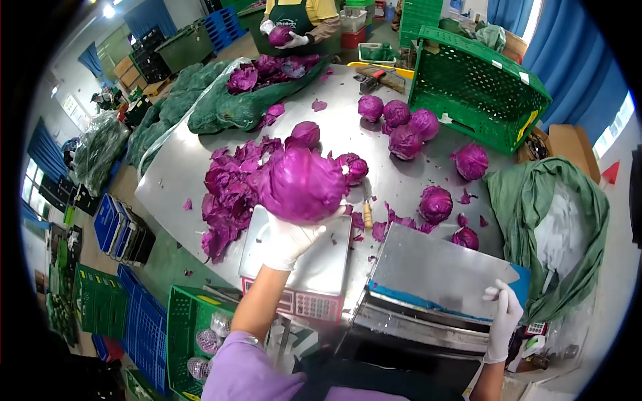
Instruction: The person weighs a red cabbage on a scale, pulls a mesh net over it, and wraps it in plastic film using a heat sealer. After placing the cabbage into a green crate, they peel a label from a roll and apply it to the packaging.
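Note:
My left hand (294, 240), in a white glove, supports a large red cabbage (304, 184) from below, with its fingers spread along the underside. The cabbage is above the digital scale (311, 257), hiding part of its plate. My right hand (503, 317), also white-gloved, holds nothing; its loosely bent fingers are apart beside the edge of a metal-topped machine (435, 271). A knife's wooden handle (367, 215) lies just right of the held cabbage. Loose purple leaves (224, 194) are heaped at the left of the scale.
Several smaller red cabbages (405, 142) sit on the metal table (334, 100). A green crate (478, 83) lies tipped at the back right. Green net sacks (227, 110) lie at the far left. A co-worker (301, 20) across the table holds a red cabbage.

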Motion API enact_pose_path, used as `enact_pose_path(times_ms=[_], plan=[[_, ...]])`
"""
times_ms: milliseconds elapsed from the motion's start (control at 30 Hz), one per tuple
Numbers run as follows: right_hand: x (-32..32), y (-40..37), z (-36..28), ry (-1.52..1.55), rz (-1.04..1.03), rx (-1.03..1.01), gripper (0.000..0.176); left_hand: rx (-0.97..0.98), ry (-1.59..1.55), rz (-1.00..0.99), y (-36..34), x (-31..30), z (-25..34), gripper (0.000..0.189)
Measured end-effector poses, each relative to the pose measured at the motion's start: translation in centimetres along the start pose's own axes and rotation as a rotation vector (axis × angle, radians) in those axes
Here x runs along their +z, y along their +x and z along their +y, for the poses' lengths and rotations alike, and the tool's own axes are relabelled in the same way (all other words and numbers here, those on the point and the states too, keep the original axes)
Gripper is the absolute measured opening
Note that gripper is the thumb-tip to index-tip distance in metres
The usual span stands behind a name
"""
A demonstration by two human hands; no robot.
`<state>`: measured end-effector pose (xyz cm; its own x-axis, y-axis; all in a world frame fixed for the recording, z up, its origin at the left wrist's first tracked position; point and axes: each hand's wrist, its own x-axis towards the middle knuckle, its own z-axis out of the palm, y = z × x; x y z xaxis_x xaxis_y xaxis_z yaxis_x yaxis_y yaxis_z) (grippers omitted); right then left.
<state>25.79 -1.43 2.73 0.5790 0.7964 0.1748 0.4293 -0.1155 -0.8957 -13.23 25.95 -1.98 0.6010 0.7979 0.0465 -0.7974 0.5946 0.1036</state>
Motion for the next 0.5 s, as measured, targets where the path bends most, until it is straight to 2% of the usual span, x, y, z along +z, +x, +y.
enact_pose_path(times_ms=[67,100,133,200,267,333,400,500], plan=[[-0.1,-0.8,0.0,0.027,0.005,-0.032,0.027,0.114,0.245,-0.092,-3.0,-0.7,0.0,0.094],[-0.4,-1.2,-0.1,0.018,0.003,-0.054,0.027,0.236,0.411,0.030,-4.1,1.5,-0.7,0.103],[-0.6,-1.7,-0.4,0.014,-0.002,-0.048,0.027,0.340,0.684,0.031,-5.2,4.0,-1.4,0.103],[-0.9,-2.3,-0.9,-0.018,0.015,-0.051,0.027,0.497,1.254,0.136,-7.0,3.7,-1.0,0.102],[-1.2,-2.8,-0.7,-0.008,0.015,-0.030,0.027,0.688,1.789,0.088,-8.2,3.3,-1.2,0.100],[-1.3,-3.0,-0.5,0.019,0.023,-0.007,0.027,0.783,2.122,0.108,-9.1,2.7,-2.0,0.096],[-1.2,-3.3,-0.3,0.026,0.007,-0.004,0.029,0.824,2.092,0.163,-9.1,0.6,-2.6,0.093],[-1.5,-3.3,-0.1,0.023,-0.010,-0.007,0.029,0.904,1.969,0.408,-8.8,-4.1,-4.1,0.095]])
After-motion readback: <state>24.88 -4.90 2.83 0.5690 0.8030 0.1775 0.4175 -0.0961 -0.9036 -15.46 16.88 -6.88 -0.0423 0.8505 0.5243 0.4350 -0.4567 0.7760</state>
